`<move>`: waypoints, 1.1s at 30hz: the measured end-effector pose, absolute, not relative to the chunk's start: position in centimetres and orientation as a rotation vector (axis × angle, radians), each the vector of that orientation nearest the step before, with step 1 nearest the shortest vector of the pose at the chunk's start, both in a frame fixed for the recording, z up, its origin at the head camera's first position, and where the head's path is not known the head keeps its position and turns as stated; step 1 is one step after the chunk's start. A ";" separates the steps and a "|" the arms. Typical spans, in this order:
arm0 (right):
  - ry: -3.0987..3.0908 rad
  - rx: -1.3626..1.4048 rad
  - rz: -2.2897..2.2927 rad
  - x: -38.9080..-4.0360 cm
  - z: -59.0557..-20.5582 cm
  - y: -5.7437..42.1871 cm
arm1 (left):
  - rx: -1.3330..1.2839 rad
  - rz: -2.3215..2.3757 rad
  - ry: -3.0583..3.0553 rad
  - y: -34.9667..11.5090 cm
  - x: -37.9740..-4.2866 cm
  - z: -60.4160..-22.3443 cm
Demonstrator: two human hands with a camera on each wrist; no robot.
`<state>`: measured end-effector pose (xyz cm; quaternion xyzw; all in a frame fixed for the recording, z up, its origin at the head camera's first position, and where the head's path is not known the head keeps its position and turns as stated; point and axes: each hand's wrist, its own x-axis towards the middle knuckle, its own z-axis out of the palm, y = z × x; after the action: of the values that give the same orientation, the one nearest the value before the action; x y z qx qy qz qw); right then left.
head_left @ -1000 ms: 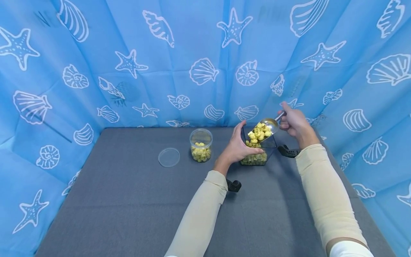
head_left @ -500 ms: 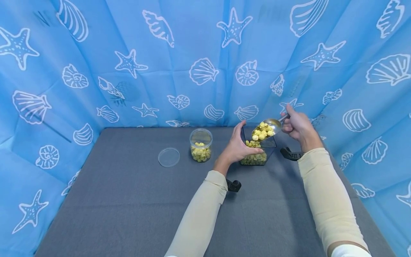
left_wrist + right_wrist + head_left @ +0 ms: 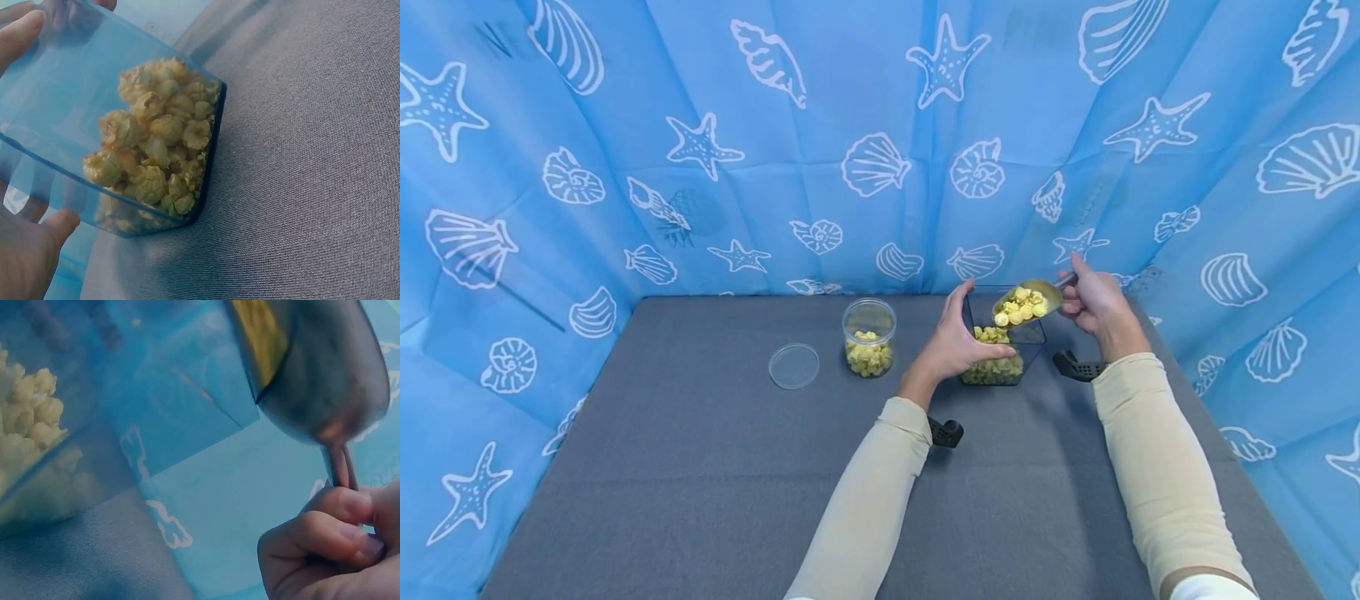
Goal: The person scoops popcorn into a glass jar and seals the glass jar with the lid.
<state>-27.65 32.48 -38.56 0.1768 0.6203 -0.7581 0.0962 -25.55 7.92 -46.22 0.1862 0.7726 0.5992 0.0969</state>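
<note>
My left hand grips a clear square-sided container, thumb along the near side and fingers on the far left. Yellow popcorn fills its lower part. My right hand holds a metal scoop by its handle, with curled fingers that show well in the right wrist view. Several popcorn pieces lie heaped in the scoop, which overlaps the container's open top in the head view. The right wrist view catches the scoop's rounded underside.
Left of the container stands a round clear jar, partly filled with popcorn and without its lid. A round clear lid lies flat to the left of the jar. Behind the grey tabletop hangs a blue shell-patterned curtain.
My right hand has drawn the scoop slightly up and right, and it now sits more level with its popcorn. My left hand and the container have stayed in place.
</note>
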 end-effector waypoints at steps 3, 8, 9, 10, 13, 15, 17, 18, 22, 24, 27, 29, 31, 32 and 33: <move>1.923 0.521 -2.218 -27.4 -38.5 32.3 | 0.546 1.768 2.293 7.9 -25.5 -46.1; 1.917 0.508 -2.258 -27.1 -38.2 31.9 | 0.544 1.765 2.296 8.0 -25.5 -46.0; 1.911 0.506 -2.272 -27.1 -38.2 31.8 | 0.545 1.763 2.299 8.0 -25.5 -46.0; 1.907 0.501 -2.283 -27.0 -38.1 31.7 | 0.547 1.759 2.302 8.0 -25.5 -46.1; 1.888 0.485 -2.329 -26.9 -38.0 31.4 | 0.551 1.753 2.310 8.1 -25.6 -46.1; 1.893 0.464 -2.344 -26.7 -37.8 31.2 | 0.552 1.744 2.318 8.1 -25.6 -46.1; 1.883 0.458 -2.374 -26.6 -37.6 31.0 | 0.552 1.745 2.314 8.0 -25.5 -46.1; 1.876 0.451 -2.389 -26.6 -37.5 30.8 | 0.549 1.742 2.312 8.0 -25.5 -46.1; 1.834 0.450 -2.462 -26.2 -36.9 30.4 | 0.532 1.727 2.302 7.7 -25.2 -45.8; 1.815 0.441 -2.498 -26.1 -36.7 30.1 | 0.522 1.707 2.307 7.7 -25.1 -45.5; 1.818 0.428 -2.529 -25.9 -36.3 29.6 | 0.519 1.671 2.331 7.5 -24.8 -45.1; 1.818 0.419 -2.547 -25.7 -36.1 29.3 | 0.517 1.647 2.354 7.5 -24.7 -44.8; 1.823 0.410 -2.557 -25.5 -35.8 29.0 | 0.520 1.631 2.375 7.4 -24.5 -44.5; 1.821 0.407 -2.564 -25.4 -35.7 28.9 | 0.523 1.628 2.383 7.4 -24.4 -44.4; 1.823 0.403 -2.569 -25.3 -35.6 28.7 | 0.525 1.629 2.387 7.3 -24.3 -44.3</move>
<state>-25.30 28.75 -35.59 0.1270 0.5738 -0.8089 -0.0172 -24.34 7.34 -44.32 0.1779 0.8085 0.5516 0.1019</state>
